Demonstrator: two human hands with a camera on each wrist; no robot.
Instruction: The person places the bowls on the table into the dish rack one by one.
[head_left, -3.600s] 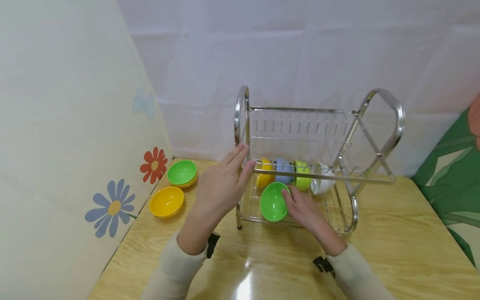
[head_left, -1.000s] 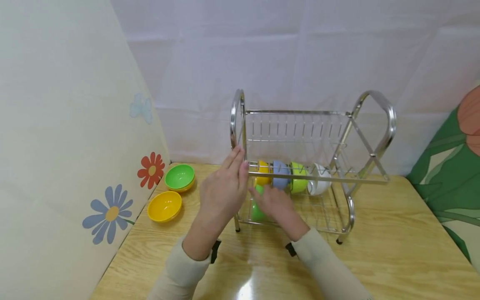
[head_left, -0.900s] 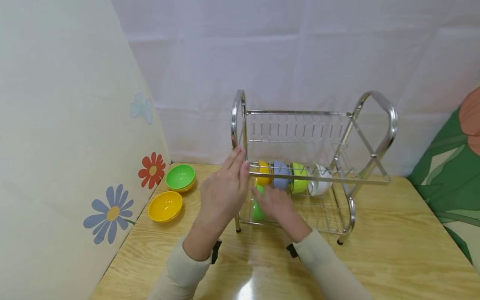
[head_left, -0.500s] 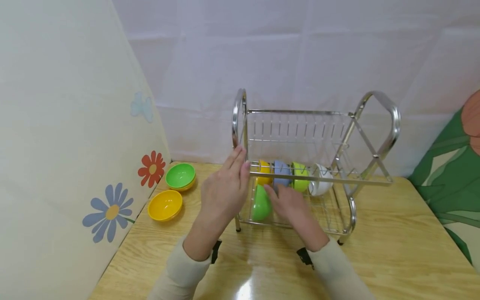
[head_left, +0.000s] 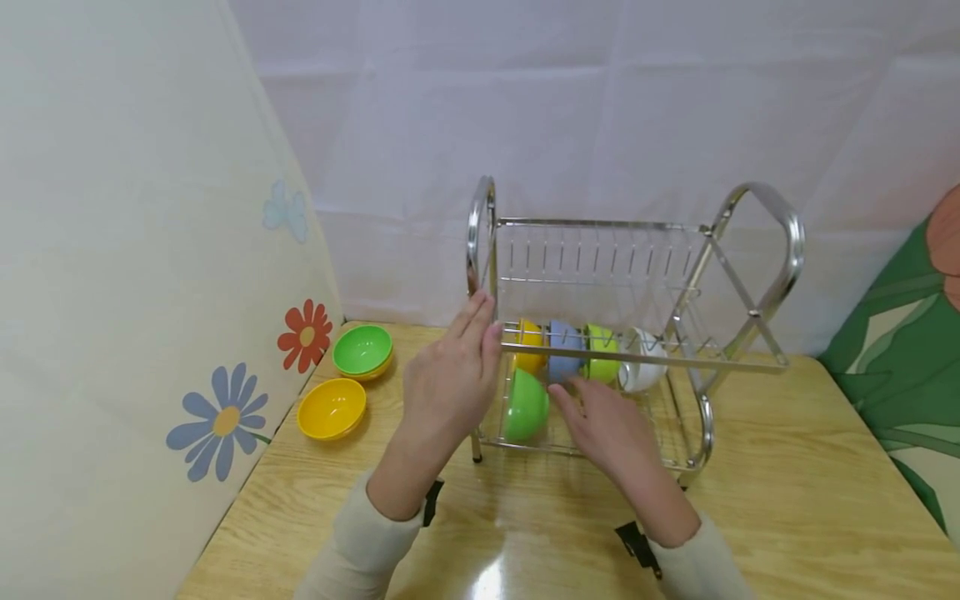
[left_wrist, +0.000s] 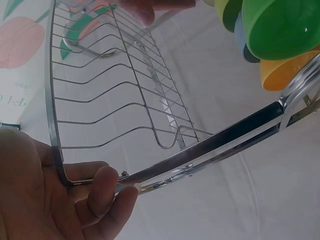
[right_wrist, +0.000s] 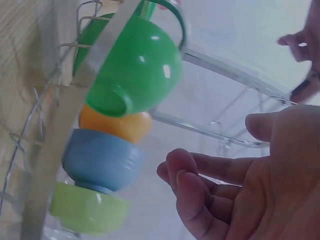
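Green bowl (head_left: pixel 527 407), glossy, tilted, w/ L hand (head_left: pixel 450 379) round rack (head_left: pixel 795 242), R hand (head_left: pixel 611 427) loose, empty

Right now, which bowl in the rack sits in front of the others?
The bright green bowl, left of the right hand; the yellow bowl, blue bowl, lime bowl and white bowl line up behind it.

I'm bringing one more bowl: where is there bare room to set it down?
The table between the rack and the leafy wall; also the rack's upper shelf. Crowded: the lower shelf around the green bowl and right hand, and the table's left, with other bowls.
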